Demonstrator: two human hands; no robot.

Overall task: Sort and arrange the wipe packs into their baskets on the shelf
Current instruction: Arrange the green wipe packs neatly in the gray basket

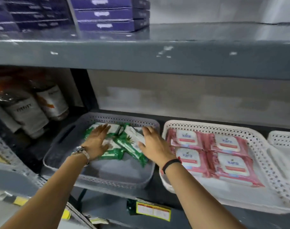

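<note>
Green wipe packs (124,142) lie under flat, open-fingered left hand (98,142) and right hand (155,146).

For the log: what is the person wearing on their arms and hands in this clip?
Both forearms are bare, with no sleeves in view and no gloves. The left hand has a silver metal-band wristwatch at the wrist. The right hand has a thin black band with a small red part around the wrist. No rings can be made out; the picture is somewhat blurred.
</note>
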